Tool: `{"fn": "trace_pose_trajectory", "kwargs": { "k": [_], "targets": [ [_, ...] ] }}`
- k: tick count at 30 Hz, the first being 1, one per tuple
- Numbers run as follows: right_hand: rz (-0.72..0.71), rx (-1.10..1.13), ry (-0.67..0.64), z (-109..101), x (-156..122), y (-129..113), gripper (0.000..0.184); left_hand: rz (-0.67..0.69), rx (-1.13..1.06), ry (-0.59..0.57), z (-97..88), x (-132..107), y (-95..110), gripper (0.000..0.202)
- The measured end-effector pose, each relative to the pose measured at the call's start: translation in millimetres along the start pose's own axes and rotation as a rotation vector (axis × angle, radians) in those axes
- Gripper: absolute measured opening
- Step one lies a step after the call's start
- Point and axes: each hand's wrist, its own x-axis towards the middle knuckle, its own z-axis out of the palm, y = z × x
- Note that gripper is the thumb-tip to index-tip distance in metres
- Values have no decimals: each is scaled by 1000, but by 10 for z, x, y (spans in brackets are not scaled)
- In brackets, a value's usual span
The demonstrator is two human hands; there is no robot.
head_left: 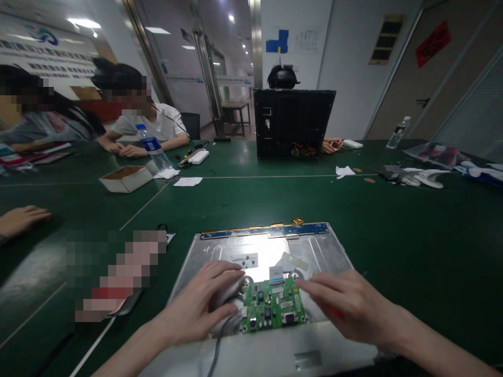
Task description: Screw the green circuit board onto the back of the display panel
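A silver metal panel (220, 251) lies flat on the green table in front of me, with a blue strip (263, 231) along its far edge. A green circuit board (271, 306) sits on its near part, a flat ribbon connector (276, 272) just beyond it. My left hand (200, 309) rests open on the panel just left of the board, fingers spread over a grey cable (215, 348). My right hand (349, 306) lies right of the board, fingers close together and pointing at its corner. A sliver of something red (335, 312) shows under them.
A black computer case (293, 123) stands across the table with another person's hands beside it. Two people sit at the far left near a cardboard box (126, 178) and a water bottle (155, 149). Someone's hand (21, 220) rests at the left edge. Papers and parts lie far right.
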Motion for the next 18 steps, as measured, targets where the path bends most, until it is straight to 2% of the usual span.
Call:
{"fn": "trace_pose_trajectory", "kwargs": {
  "k": [3, 6, 8, 10, 15, 18],
  "targets": [
    [84, 305, 329, -282, 128, -56, 55, -71, 74, 95, -45, 66, -95, 33],
    [287, 830, 561, -416, 274, 1, 45, -95, 127, 129, -2, 157, -204, 33],
    [374, 1154, 552, -350, 352, 126, 42, -102, 165, 88, 60, 207, -258, 39],
    [573, 1384, 487, -165, 393, 287, 39, -89, 213, 64, 119, 239, -284, 45],
    [762, 1473, 435, 412, 337, 605, 35, -112, 296, 22, 178, 265, -259, 48],
    [803, 1508, 438, 577, 286, 704, 34, -130, 316, -2, 184, 285, -255, 50]
  ]
}}
